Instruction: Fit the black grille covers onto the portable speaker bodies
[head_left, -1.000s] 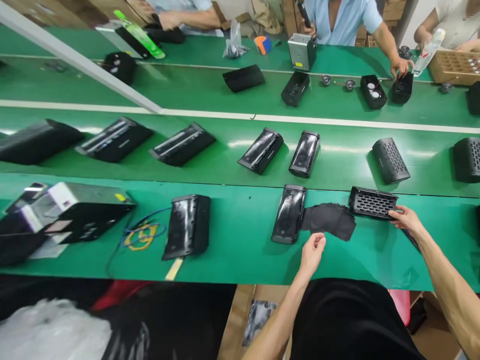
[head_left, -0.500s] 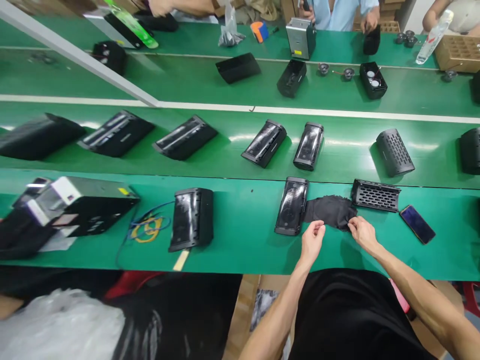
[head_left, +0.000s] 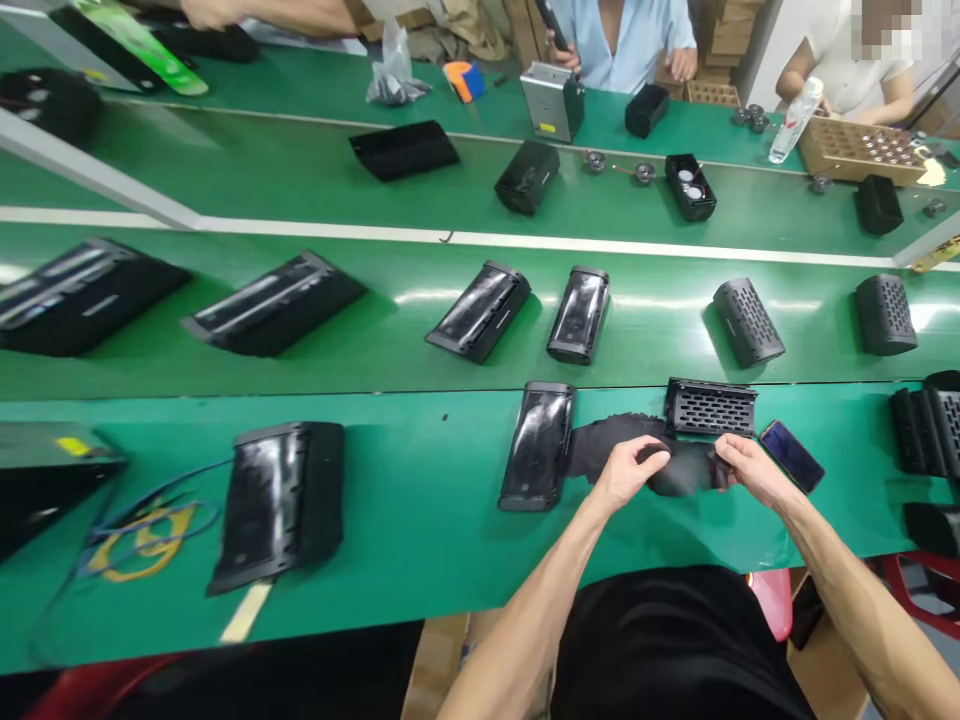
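Note:
A thin piece of black mesh cloth [head_left: 684, 470] is stretched between my two hands, a little above the green bench. My left hand [head_left: 628, 474] pinches its left end between thumb and fingers. At the other end, my right hand [head_left: 751, 468] grips the cloth with closed fingertips. More black cloth [head_left: 604, 442] lies on the bench behind my left hand, reaching a glossy-fronted black speaker [head_left: 537, 446] on its left. Just beyond the held cloth rests a black slotted speaker shell [head_left: 711, 408], its hollow side up. A phone [head_left: 792, 455] lies right of that shell.
Another black speaker [head_left: 281, 500] stands at the left beside coiled cables [head_left: 150, 540]. Several speakers and shells sit on the green conveyor [head_left: 420, 375] beyond. Dark shells [head_left: 930, 425] stand at the right. Across the line, people work by a divided cardboard box [head_left: 847, 150].
My hands have lifted one piece of cloth off the others and drawn it out between them, towards the right. The view has turned to the right.

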